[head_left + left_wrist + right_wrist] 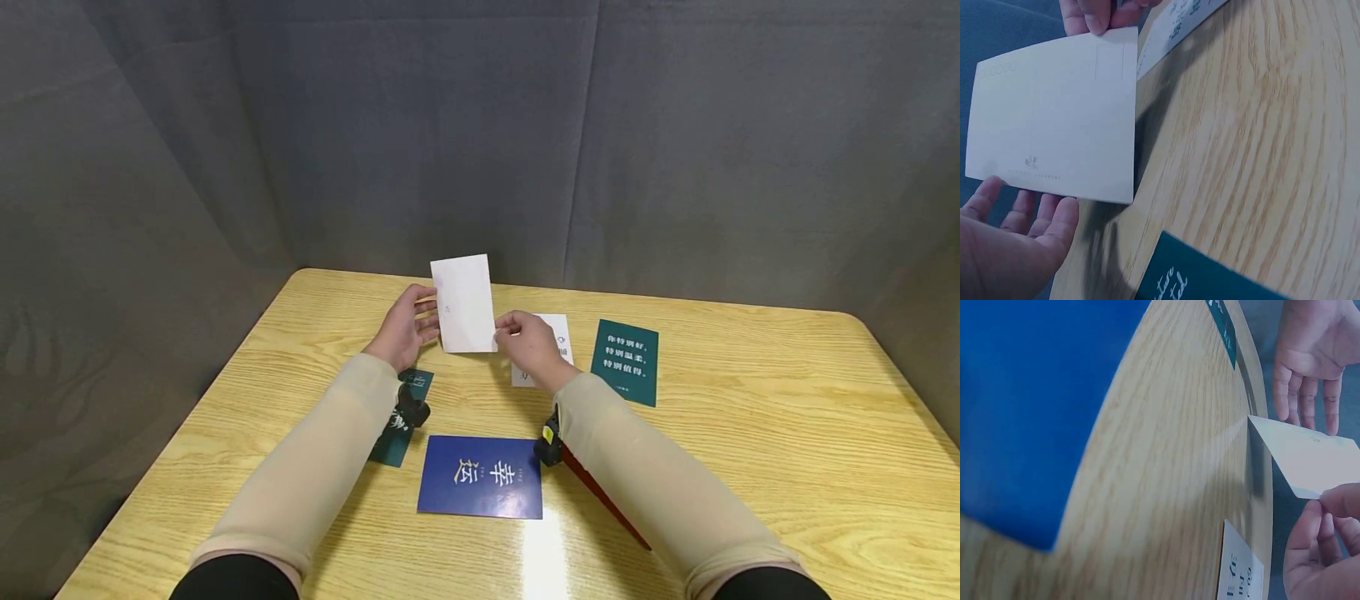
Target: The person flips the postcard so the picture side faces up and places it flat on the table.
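Observation:
A white postcard (465, 304) stands raised above the far part of the table, its blank side with faint printed lines and a small mark facing me. My right hand (528, 346) pinches it near the lower right corner between thumb and finger, as the right wrist view also shows. Along the opposite edge, my left hand (407, 327) has its fingers extended, the fingertips (1067, 209) at or very near the card. Behind the right hand lies a white card with dark lettering (555, 329), partly covered. Under the left wrist is a dark green card (390, 450), partly hidden.
Nearest me on the wooden table (750, 400) lies a blue card (480, 492) with white and gold characters. A green card (626, 362) with white text rests at the right. A red-edged item (607, 496) shows beneath the right forearm. Grey cloth (420, 133) hangs behind the table.

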`<move>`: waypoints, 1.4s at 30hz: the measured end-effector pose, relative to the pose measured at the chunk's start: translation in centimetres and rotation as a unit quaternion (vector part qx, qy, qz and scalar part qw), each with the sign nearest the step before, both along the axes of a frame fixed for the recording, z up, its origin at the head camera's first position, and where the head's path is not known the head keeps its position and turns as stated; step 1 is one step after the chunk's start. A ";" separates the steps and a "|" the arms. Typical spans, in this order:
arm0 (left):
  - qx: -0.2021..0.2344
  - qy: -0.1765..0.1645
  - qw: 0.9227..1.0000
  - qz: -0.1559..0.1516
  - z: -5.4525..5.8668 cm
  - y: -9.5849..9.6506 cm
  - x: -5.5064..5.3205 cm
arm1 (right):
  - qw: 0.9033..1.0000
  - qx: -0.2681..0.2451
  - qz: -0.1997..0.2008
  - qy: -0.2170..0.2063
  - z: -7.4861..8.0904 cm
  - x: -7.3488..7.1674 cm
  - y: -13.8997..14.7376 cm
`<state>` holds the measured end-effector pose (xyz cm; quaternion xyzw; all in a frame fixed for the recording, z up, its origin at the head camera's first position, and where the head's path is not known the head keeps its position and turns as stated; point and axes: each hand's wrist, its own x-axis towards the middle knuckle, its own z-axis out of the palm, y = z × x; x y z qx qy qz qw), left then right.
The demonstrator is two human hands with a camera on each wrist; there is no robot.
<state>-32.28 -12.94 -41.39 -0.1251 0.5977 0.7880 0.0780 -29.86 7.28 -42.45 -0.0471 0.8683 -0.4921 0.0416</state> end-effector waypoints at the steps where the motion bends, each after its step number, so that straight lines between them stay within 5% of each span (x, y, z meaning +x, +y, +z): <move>1: 0.004 0.002 1.000 0.002 0.0 0.0 0.0 | 1.000 0.001 -0.003 0.002 0.0 0.0 0.0; 12: 0.077 0.047 0.996 -0.005 0.4 0.1 0.6 | 0.994 -0.095 -0.052 -0.031 0.2 -0.2 0.0; 22: 0.111 0.047 0.992 -0.024 -0.2 0.2 1.6 | 0.959 -0.263 -0.078 -0.068 0.3 -0.5 -0.3; 27: 0.127 0.017 0.991 -0.029 -0.6 -0.7 1.7 | 0.947 -0.294 -0.092 -0.092 0.2 -0.6 -0.3; 33: -0.011 0.003 0.996 -0.090 -1.2 -2.1 1.6 | 0.949 -0.283 -0.105 -0.087 -0.1 -0.7 -0.3; 37: -0.109 -0.001 0.986 -0.124 -1.3 -2.6 1.6 | 0.956 -0.259 -0.117 -0.074 -0.6 -0.9 -0.4; 42: -0.173 -0.003 0.974 -0.146 -1.3 -2.7 1.7 | 0.965 -0.215 -0.132 -0.070 -1.2 -1.1 -1.0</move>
